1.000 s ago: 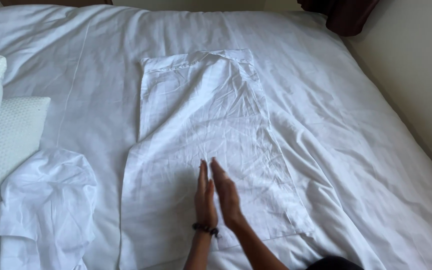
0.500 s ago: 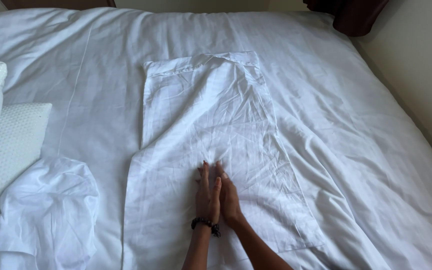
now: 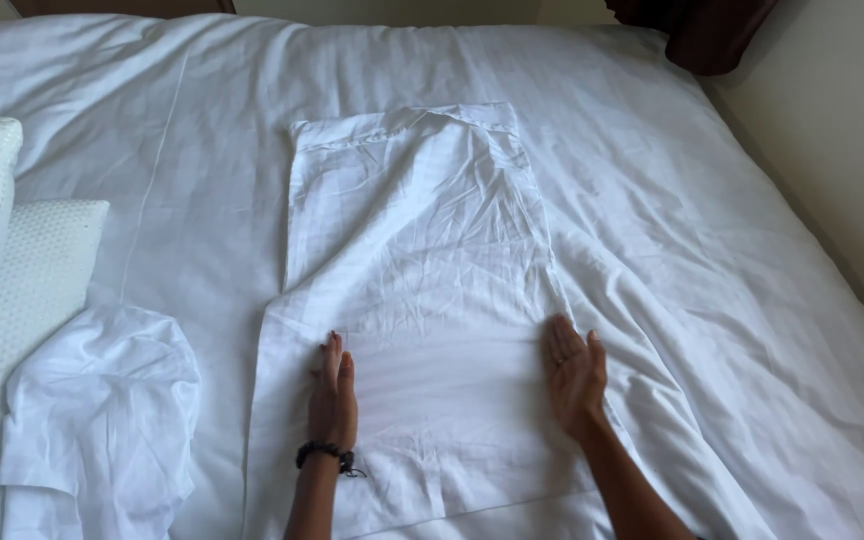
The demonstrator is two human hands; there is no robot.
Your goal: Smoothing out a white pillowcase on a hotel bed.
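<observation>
From the head view, a wide bed [image 3: 732,300] fills nearly the whole frame, covered by a rumpled white sheet, with a cream wall [image 3: 842,130] along the right and a dark curtain [image 3: 697,30] hanging at the upper right corner. On the bed lies a folded white pillowcase [image 3: 422,300], spread flat and lengthwise near the middle, narrower at the far end and wider toward the person. The left hand [image 3: 332,395], a dark beaded bracelet [image 3: 324,455] on its wrist, rests flat on the pillowcase's left part, fingers straight, together and released. The right hand [image 3: 574,372] lies flat at its right edge, fingers likewise unclenched, grasping nothing. A crumpled white cloth [image 3: 102,420] sits at the lower left, beside textured white pillows [image 3: 12,260] cut off by the left edge. The pillowcase's near end and both forearms run out of frame at the bottom.
</observation>
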